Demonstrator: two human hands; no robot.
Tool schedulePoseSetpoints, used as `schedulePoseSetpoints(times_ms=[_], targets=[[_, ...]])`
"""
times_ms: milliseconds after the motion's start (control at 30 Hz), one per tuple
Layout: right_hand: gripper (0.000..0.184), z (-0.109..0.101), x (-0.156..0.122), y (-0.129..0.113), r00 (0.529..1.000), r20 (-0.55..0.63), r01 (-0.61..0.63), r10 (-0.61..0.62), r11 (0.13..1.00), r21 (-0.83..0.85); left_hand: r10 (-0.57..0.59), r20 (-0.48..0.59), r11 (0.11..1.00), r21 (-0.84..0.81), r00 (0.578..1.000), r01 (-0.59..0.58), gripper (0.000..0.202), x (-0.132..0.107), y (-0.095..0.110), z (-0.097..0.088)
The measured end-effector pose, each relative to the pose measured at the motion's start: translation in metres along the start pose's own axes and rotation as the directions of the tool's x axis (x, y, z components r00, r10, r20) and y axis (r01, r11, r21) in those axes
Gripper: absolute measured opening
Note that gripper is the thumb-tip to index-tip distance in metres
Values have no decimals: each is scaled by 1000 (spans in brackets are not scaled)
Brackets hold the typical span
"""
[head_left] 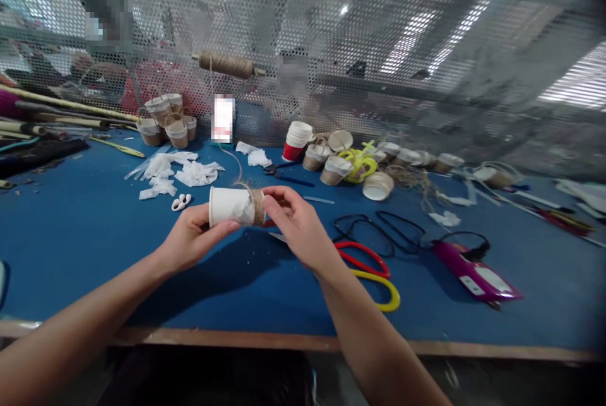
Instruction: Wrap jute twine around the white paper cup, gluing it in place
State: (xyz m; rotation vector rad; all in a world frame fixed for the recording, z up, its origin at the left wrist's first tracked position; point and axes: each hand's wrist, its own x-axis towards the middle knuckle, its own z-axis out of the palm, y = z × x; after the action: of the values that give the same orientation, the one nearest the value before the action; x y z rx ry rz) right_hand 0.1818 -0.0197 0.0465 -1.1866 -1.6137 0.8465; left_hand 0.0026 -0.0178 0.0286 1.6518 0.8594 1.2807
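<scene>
A white paper cup (231, 206), lying sideways, is held in the air above the blue table (142, 292), near the middle, with its wider rim toward the left. Around its narrower, right end goes a band of brown, rough twine (259, 207), and the white wall beside this band has greyish marks.

The left hand (194, 232) is grasping the cup at the rim side, with the thumb laid along the lower front. The right hand (296, 223) is closed upon the twine-covered end, thumb in front; its other fingertips are partly hidden.

From the cup a strand of twine rises behind, in the direction of a brown twine spool (227, 65) on a stick, before the grey perforated metal panel (331, 27). Near the right forearm are the large scissors with one red and one yellow handle (394, 297), and farther right a shiny purple packet-like object (461, 265).

Behind the hands lie crumpled pieces of white tissue (196, 173) and blue-handled pliers (293, 177). A stack of white and red paper cups (298, 141) stands beyond the pliers.
</scene>
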Motion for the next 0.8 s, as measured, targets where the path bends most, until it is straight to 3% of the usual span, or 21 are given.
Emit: schedulePoseSetpoints(times_ms=[100,200,300,400,467,633,800], targets=[[31,-2,1,1,998,61,-8,5,999,50,-12,44,1000,-27,999,13,8,1,-1,-2],[30,-4,1,-1,995,98,21,-23,1000,21,-146,84,972,-170,986,159,9,5,0,-4],[30,-4,0,-4,990,118,78,-72,996,-48,-322,119,864,-369,939,343,18,13,1,-4],[30,-6,0,-4,981,175,96,-80,992,-84,-421,192,786,-411,886,463,22,20,1,-4],[30,-9,2,-4,978,189,104,-83,990,-100,-410,198,803,-384,890,455,22,22,-1,-4],[25,-17,6,-9,983,132,151,-124,963,-221,-266,143,917,-266,953,296,24,17,-15,-1],[26,-7,6,-9,934,278,303,-224,909,-285,-238,47,944,-222,970,243,36,7,-31,5]])
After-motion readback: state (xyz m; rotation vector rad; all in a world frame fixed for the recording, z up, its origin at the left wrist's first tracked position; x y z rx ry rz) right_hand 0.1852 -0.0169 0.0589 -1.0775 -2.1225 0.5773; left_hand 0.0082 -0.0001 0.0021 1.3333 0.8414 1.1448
